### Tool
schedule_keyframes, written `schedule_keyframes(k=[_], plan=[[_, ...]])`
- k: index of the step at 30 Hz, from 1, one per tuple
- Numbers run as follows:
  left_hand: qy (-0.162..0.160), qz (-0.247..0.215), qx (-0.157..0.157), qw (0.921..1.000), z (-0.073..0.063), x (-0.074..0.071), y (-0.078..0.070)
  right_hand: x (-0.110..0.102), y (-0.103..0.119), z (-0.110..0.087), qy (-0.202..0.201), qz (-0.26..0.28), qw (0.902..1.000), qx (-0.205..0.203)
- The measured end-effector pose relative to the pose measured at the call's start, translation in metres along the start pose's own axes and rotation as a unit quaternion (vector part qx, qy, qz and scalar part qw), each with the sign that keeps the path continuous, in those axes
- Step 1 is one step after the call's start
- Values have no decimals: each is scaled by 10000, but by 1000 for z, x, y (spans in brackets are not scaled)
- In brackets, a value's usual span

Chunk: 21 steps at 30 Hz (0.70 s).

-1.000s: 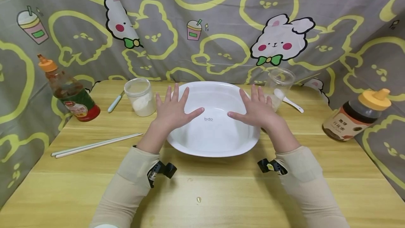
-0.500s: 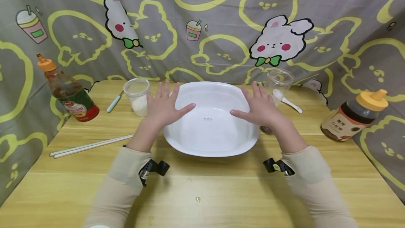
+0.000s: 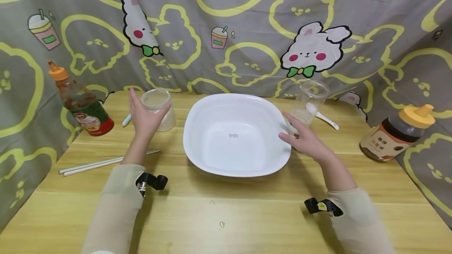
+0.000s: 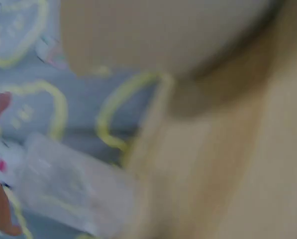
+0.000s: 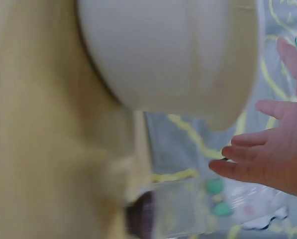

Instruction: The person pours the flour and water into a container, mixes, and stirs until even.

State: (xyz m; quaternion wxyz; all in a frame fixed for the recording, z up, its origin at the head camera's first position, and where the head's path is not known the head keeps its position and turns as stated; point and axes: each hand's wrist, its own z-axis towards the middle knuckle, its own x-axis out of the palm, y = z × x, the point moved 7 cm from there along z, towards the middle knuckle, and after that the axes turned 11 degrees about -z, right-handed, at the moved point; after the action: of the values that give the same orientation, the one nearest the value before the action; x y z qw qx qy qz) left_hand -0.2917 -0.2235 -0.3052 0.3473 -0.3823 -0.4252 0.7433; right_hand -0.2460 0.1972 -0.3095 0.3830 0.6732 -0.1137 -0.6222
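A white oval basin (image 3: 231,156) marked "bdo" stands mid-table. My left hand (image 3: 144,122) is left of it, thumb and fingers spread, overlapping the front of a clear jar of white powder (image 3: 166,122). In the left wrist view the jar (image 4: 76,186) is blurred beside the fingers at the edge. My right hand (image 3: 308,142) hovers by the basin's right rim with fingers extended and nothing held. Behind it stands a clear plastic container (image 3: 312,93). In the right wrist view the fingers (image 5: 245,172) are apart from the basin (image 5: 173,59); a clear container with a dark bottom (image 5: 175,209) shows below.
A sauce bottle with an orange nozzle (image 3: 84,109) stands far left, near a pale blue handle (image 3: 127,120). Two chopsticks (image 3: 92,165) lie in front. A white spoon (image 3: 326,120) lies at right, and a yellow-capped honey bottle (image 3: 392,136) stands far right. A patterned curtain (image 3: 247,22) hangs behind.
Both hands were spread over the basin. The left has moved left to the powder jar; the right has drawn outward and slightly down to the basin's right edge. The basin stays in place.
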Motion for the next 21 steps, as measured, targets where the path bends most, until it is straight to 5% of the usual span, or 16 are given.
schedule_keyframes(k=[5, 11, 16, 21], plan=[[-107, -946, -706, 9930, 8, 10, 44, 14, -18, -1, -115, 1475, 9889, 108], [-293, -1060, -996, 9889, 10, 15, 64, 31, -32, -2, -174, 3209, 9466, 263], [-274, -915, -882, 9915, 11, 17, 69, 35, -38, -4, -178, 3797, 9247, 229], [-301, -933, -741, 9924, 13, 16, 72, 36, -41, -4, -197, 3953, 9179, 303]])
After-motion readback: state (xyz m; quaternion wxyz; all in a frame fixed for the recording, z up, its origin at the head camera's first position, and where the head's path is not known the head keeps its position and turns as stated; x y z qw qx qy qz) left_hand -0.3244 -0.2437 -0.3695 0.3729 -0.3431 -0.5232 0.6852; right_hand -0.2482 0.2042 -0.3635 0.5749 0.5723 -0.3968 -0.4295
